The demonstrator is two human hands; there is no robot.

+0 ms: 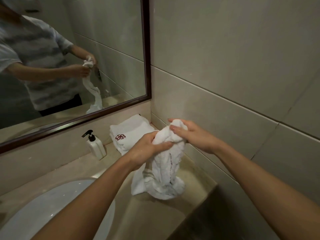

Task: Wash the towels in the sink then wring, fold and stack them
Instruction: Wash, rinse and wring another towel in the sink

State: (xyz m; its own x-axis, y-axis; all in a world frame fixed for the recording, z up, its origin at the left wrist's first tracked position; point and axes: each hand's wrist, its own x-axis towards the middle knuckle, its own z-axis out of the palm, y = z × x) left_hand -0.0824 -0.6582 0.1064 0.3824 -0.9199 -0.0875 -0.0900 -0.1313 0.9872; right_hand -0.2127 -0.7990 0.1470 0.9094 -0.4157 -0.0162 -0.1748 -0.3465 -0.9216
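Two hands (147, 146) (192, 134) round upright towel (164, 163)

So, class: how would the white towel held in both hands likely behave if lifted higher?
Probably floppy: the towel droops from both hands and crumples on the counter. Possibly heavy if wet, given the twisted bunching.

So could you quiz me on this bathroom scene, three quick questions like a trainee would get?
1. True or false: the twisted towel is held over the sink.
2. What grips the twisted towel? A) left hand only B) right hand only C) both hands
3. Fill in: the soap bottle stands to the ____ of the folded towels.

Key: 1 false, its lower end rests on the counter; 2 C; 3 left.
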